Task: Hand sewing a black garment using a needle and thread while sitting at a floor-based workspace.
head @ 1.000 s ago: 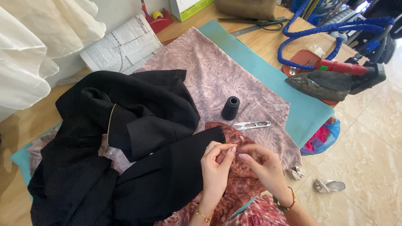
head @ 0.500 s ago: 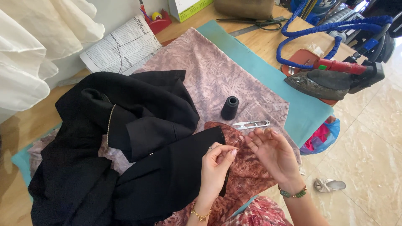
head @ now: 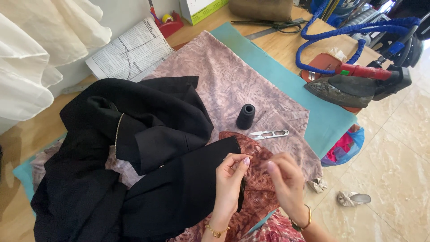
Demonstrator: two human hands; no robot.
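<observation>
The left hand (head: 230, 179) pinched a thin sewing needle (head: 239, 155) over the black fabric garment (head: 134, 170); the right hand (head: 286, 179), blurred, grip unclear; stitching looked barely begun.

Beside me sat a dark steam iron (head: 347, 88), a folded newspaper (head: 130, 49) and long scissors (head: 273, 26).

The garment (head: 134, 170) is plain black, lying on a mauve mottled cloth (head: 224, 80) over a teal mat (head: 322, 116). The thread spool (head: 246, 116) is black; the hose (head: 349, 31) is bright blue.
</observation>
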